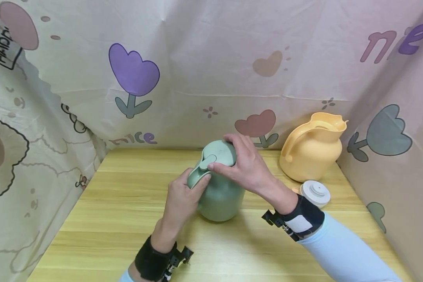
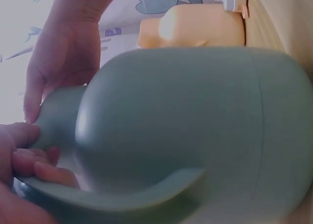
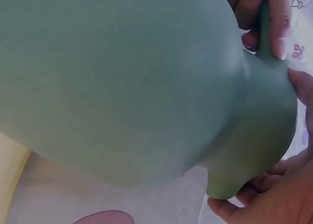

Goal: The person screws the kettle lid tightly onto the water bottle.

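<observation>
A green thermos jug (image 1: 221, 197) stands upright on the wooden table. My left hand (image 1: 181, 197) grips the upper part of its handle (image 1: 196, 175), with the thumb near the top. Over the jug's round green lid (image 1: 223, 152) lies my right hand (image 1: 248, 168), its thumb at the lid's front tab and its fingers curled round the far rim by the spout. The left wrist view shows the lower curve of the handle (image 2: 122, 199) below the left fingers. From the right wrist camera, right fingertips touch the underside of the spout (image 3: 225, 182).
At the back right stands a yellow jug (image 1: 311, 150) without its lid. In front of it a white round lid (image 1: 315, 192) lies on the table (image 1: 102, 223). A patterned cloth (image 1: 204, 51) hangs behind and along both sides.
</observation>
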{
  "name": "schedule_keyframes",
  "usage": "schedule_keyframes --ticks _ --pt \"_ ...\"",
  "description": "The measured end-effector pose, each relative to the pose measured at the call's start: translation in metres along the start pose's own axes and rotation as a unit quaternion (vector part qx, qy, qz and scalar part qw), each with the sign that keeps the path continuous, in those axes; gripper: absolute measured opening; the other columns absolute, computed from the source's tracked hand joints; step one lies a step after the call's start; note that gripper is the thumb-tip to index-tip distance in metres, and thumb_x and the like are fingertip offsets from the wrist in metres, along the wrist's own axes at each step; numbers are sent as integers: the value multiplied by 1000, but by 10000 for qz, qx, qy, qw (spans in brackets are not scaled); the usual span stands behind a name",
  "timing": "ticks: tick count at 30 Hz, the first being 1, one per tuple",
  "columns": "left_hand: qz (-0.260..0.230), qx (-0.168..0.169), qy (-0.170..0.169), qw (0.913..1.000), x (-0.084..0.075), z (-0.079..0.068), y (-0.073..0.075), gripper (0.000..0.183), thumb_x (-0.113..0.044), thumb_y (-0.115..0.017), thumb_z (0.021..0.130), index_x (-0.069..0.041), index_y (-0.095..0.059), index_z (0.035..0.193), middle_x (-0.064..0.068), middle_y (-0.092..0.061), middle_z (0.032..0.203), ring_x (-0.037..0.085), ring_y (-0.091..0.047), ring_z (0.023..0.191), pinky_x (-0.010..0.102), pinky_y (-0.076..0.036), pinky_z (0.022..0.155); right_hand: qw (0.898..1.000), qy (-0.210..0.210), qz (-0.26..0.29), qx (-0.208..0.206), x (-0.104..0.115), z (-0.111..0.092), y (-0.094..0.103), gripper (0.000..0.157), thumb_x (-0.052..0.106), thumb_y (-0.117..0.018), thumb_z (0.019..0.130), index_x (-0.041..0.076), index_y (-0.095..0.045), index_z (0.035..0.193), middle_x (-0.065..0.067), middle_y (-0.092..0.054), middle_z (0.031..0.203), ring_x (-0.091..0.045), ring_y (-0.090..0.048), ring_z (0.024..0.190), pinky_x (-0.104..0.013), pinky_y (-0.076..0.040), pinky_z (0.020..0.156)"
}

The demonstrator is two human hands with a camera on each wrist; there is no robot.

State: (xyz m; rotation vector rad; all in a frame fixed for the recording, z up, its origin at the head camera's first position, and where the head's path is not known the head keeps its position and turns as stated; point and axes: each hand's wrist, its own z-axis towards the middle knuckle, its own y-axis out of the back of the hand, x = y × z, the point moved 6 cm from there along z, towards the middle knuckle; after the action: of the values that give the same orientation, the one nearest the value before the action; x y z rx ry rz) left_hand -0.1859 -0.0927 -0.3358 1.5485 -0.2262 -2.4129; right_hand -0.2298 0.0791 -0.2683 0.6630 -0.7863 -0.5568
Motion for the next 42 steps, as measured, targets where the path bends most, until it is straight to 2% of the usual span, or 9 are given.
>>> schedule_keyframes --ticks 5,10,13,16,21,28,33,36,42 --pt "-32 113 81 9999 0 -1 -2 33 -45 -67 89 -15 -67 101 5 -58 70 16 -57 66 33 -51 55 9998 186 49 73 -3 -2 0 76 59 -73 76 11 -49 128 -8 -55 119 -22 -46 113 -43 -47 81" --pt "-127 326 274 9990 4 -2 -5 32 -45 -69 87 -19 -65 104 5 -63 84 19 -58 76 36 -51 61 9993 200 277 134 -9 -1 -1 75 56 -76 75 14 -48 131 -6 -54 121 -20 -45 111 -42 -46 82" --pt "63 101 251 9996 5 -4 -2 36 -49 -68 86 -19 -64 105 5 -64 85 18 -59 77 36 -51 62 9984 376 385 156 -10 0 -3 76 53 -77 75 14 -46 133 -7 -53 125 -20 -43 117 -44 -45 89" --pt "338 -280 295 9986 6 -5 4 38 -52 -68 84 -18 -64 102 4 -60 75 17 -57 71 34 -48 58 9976 520 451 20 -13 -2 -1 79 48 -78 76 11 -43 137 -9 -49 134 -23 -38 128 -48 -39 101" --pt "546 -669 613 9944 12 -3 20 39 -52 -69 83 -18 -64 101 6 -52 65 19 -56 64 35 -50 55 9958 178 762 -484 -27 -12 12 74 38 -78 79 10 -43 137 -8 -45 140 -23 -40 128 -48 -38 105" --pt "916 -1348 1242 9788 36 10 69 51 -60 -67 80 -13 -64 98 10 -57 73 22 -61 72 35 -57 56 9926 -182 1081 -531 -44 -24 18 60 36 -73 86 13 -46 134 -5 -48 135 -21 -47 121 -43 -43 100" --pt "1438 -1824 1597 9594 52 19 117 54 -63 -65 81 -11 -63 97 9 -57 74 23 -60 70 31 -54 54 9915 -275 1193 -437 -54 -35 12 54 30 -71 88 11 -48 133 -8 -52 132 -23 -49 120 -46 -46 97" --pt "1837 -2188 1501 9465 60 24 149 51 -60 -65 83 -10 -61 94 7 -53 69 22 -53 64 30 -45 54 9912 -329 1239 -332 -58 -41 6 52 29 -70 89 10 -49 132 -9 -53 131 -24 -49 119 -46 -47 96" --pt "2139 -2734 1771 9209 81 31 207 50 -56 -66 84 -7 -63 97 1 -52 69 18 -48 60 28 -38 52 9899 -526 1308 -167 -67 -54 -2 47 31 -67 91 10 -50 130 -11 -54 130 -24 -52 115 -46 -49 94"
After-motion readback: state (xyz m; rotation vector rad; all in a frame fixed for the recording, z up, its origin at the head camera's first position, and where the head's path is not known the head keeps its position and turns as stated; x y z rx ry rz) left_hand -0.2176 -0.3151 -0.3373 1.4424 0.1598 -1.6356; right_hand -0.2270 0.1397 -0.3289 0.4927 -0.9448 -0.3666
